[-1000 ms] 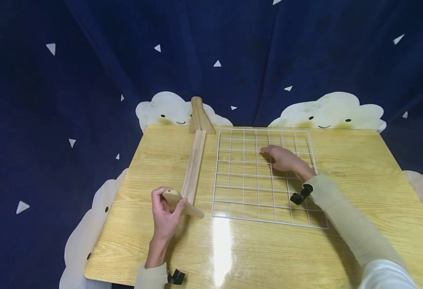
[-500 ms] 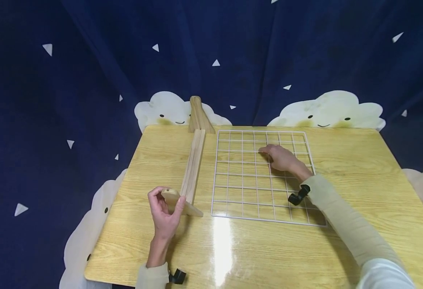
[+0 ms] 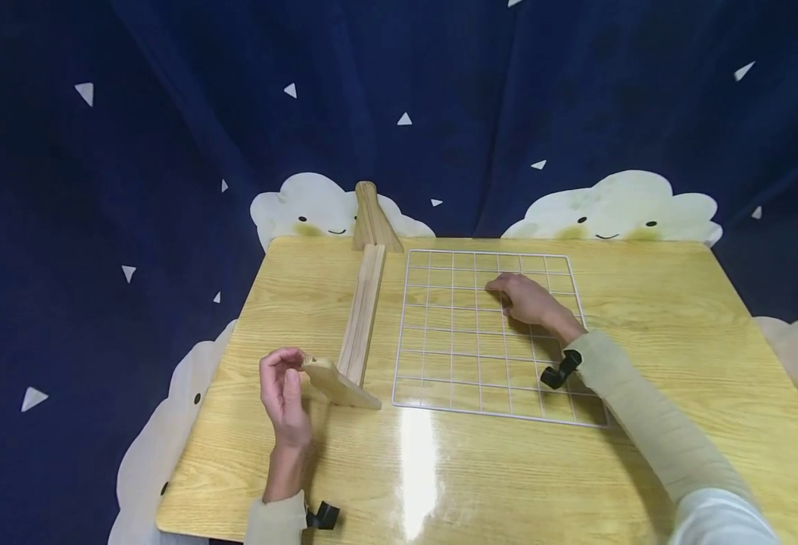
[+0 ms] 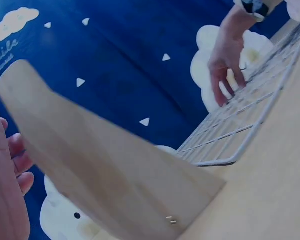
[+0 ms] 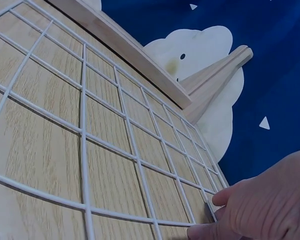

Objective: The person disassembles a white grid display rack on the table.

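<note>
A wooden stand lies along the left of the table: a long grooved bar (image 3: 362,314) between a far upright end piece (image 3: 375,219) and a near end piece (image 3: 338,384). My left hand (image 3: 288,401) is just left of the near piece's rounded top, fingers loosely bent. The left wrist view shows a gap between that hand and the wood. Right of the bar is a white wire grid (image 3: 452,353). My right hand (image 3: 531,303) reaches over its far right part; in the right wrist view, thumb and finger (image 5: 224,196) pinch a wire. The other fingers are hidden there.
The wooden table (image 3: 508,477) has its far edge against a dark blue curtain (image 3: 399,60) printed with clouds and triangles. Two small metal pins (image 4: 171,220) show on the near end piece's face. A black wrist mount (image 3: 561,371) hangs over the grid.
My left hand has let go of the near end piece and drawn back to the left. The grid's far edge has come slightly nearer, with the right hand still on it.
</note>
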Tool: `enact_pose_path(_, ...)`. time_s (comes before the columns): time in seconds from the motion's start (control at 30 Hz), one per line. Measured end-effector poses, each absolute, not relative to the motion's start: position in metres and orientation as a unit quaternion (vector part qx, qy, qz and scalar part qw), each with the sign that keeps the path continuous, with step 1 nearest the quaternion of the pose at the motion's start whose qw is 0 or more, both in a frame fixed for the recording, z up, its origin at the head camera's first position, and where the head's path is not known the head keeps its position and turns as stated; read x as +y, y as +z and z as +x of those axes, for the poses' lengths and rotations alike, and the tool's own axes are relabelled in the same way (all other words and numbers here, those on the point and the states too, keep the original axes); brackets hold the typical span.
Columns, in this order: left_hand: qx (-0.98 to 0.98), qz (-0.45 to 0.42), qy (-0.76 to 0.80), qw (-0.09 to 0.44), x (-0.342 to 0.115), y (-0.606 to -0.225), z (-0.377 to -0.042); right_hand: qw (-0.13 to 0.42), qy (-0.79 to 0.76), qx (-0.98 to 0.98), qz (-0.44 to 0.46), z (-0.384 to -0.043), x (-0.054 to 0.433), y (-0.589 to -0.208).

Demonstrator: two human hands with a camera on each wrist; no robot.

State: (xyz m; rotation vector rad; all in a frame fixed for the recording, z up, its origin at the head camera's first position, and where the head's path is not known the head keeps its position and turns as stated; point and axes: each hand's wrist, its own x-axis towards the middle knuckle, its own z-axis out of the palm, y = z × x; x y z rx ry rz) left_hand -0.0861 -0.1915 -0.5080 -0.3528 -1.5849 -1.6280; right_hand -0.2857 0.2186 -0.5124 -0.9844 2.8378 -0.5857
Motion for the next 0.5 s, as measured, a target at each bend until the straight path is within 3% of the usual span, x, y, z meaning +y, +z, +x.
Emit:
enact_pose_path(0.23,-0.702,-0.076,-0.617,0.348,-0.222,-0.494,-0.108,0.028,-0.199,0.924,-0.326,-0.285,0.217,-0.514)
enact_pose_path(0.4,-0.813,-0.043,-0.525,0.247,-0.24,-0.485,-0.123,0.042,-0.233,0.922,-0.307,-0.28,0.221,-0.514)
enact_pose_path(0.5,-0.878,-0.045,-0.438,0.187,-0.254,-0.492,-0.133,-0.002,-0.256,0.927,-0.276,-0.27,0.232,-0.512)
